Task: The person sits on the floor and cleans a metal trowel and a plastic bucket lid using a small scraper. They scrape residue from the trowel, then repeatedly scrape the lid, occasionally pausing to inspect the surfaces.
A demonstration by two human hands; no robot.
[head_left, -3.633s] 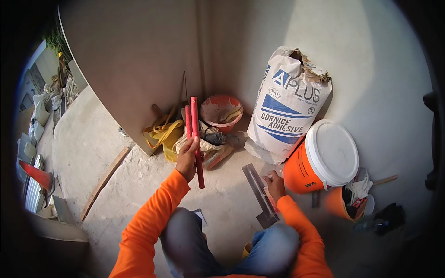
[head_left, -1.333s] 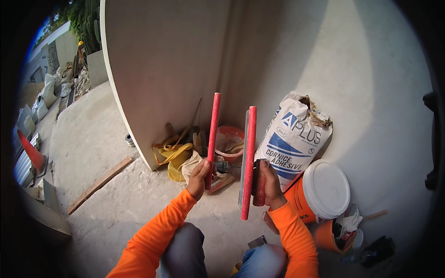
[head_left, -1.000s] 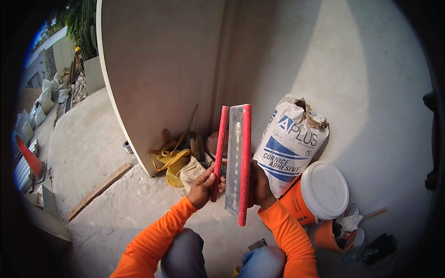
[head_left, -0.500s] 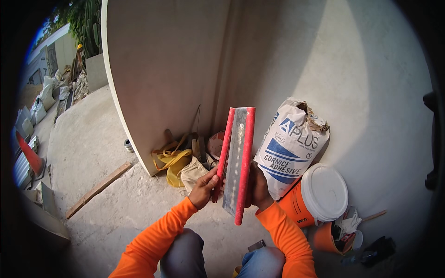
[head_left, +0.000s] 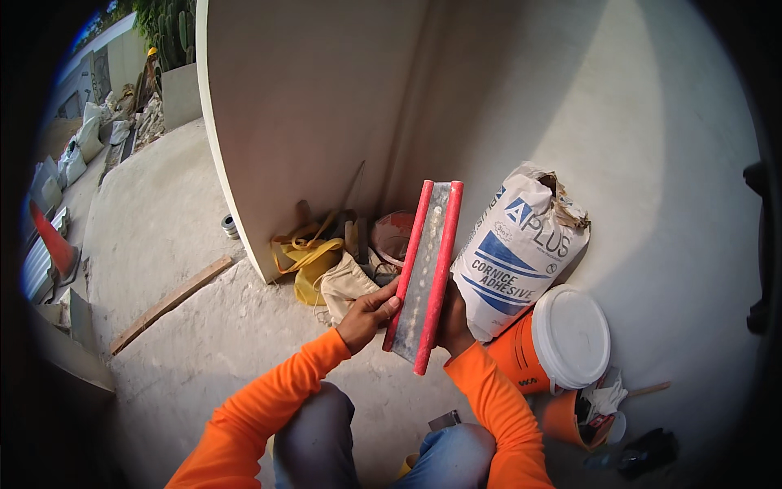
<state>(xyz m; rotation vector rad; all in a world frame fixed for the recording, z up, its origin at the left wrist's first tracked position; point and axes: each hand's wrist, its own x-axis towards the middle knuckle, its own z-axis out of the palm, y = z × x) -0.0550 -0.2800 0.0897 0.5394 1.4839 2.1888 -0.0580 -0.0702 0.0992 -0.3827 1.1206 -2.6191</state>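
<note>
A long grey bar [head_left: 427, 269] with a red rail along each side is held up in front of me, its far end tipped a little to the right. Pale spots run down the middle of its grey face. My left hand [head_left: 371, 316] grips the left rail near the lower end, thumb on the near side and fingers partly behind. My right hand [head_left: 456, 320] is closed round the right side at about the same height; most of its fingers are hidden by the bar.
A torn-topped white and blue paper sack [head_left: 521, 253] leans on the wall beside an orange bucket with a white lid [head_left: 573, 336]. A smaller orange bucket [head_left: 564, 420] holds odds and ends. Yellow and cream bags [head_left: 346, 289] lie at the wall's foot. A wooden strip [head_left: 171, 306] lies left.
The bar has turned so that its grey face shows more squarely, and its upper end has swung right. Both hands keep their hold. The whole view has shifted slightly.
</note>
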